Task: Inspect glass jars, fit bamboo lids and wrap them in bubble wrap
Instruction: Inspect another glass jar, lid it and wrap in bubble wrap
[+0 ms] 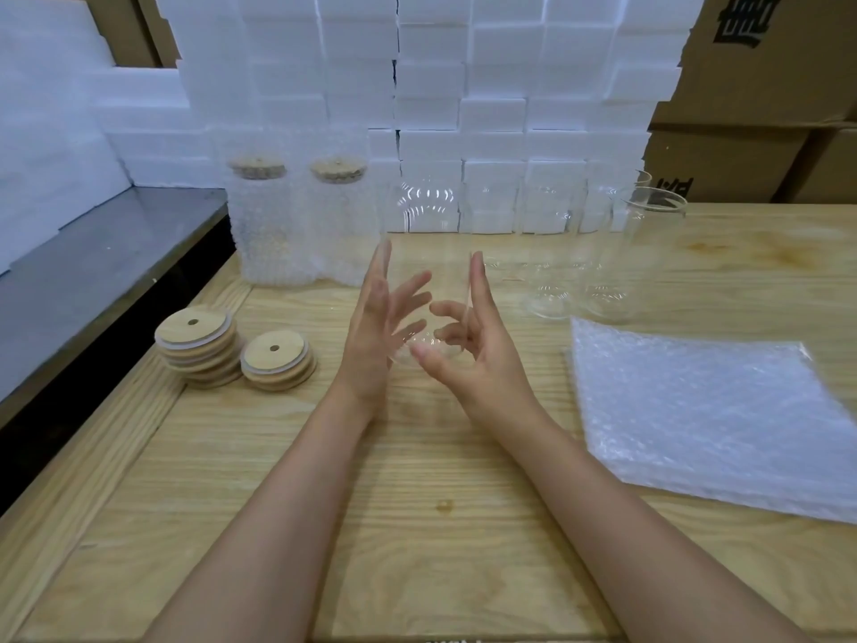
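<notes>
The tall clear glass jar (429, 252) was upright, right of the stacked round bamboo lids (277, 352). The left hand (371, 336) pressed it with straight, spread fingers; the right hand (477, 350) curled thumb and fingers around its base.

On the bench (417, 526): lid stacks (197, 345) at 9 o'clock, wrapped jars (259, 225) at 11 behind them, bare jars (644, 252) at 1, bubble wrap sheets (709, 420) at 3 before those. Foam blocks (463, 85) at 12 behind everything; boxes (765, 62) at 2.
</notes>
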Demonstrator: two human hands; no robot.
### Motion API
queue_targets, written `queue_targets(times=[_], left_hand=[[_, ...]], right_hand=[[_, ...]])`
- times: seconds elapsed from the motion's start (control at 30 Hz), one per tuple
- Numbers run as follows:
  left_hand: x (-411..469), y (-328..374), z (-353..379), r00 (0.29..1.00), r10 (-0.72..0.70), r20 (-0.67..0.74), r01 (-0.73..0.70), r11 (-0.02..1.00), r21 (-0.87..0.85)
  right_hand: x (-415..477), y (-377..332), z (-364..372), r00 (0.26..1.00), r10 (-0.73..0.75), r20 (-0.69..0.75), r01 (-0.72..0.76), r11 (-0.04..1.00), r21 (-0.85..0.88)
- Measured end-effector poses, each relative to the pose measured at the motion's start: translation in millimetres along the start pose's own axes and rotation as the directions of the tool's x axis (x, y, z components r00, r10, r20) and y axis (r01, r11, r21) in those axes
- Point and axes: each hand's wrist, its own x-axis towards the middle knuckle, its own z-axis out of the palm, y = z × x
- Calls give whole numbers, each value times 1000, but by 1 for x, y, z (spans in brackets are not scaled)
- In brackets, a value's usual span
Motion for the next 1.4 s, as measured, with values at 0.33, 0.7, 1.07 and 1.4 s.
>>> queue_targets(times=[0.33, 0.7, 1.07, 1.4], left_hand=[[7, -3, 2, 957, -263, 123, 289, 831, -476], [3, -3, 20, 885, -381, 269, 465, 759, -455], [5, -3, 19, 903, -391, 177, 422, 737, -528], [5, -13, 17, 930, -342, 133, 362, 796, -485]], right_hand=[[11, -4, -4, 960, 271, -65, -227, 895, 385], [3, -16, 2, 911, 295, -289, -279, 956, 96], [1, -8, 8, 961, 114, -252, -80, 987, 139], [2, -1, 12, 969, 141, -202, -111, 982, 152]])
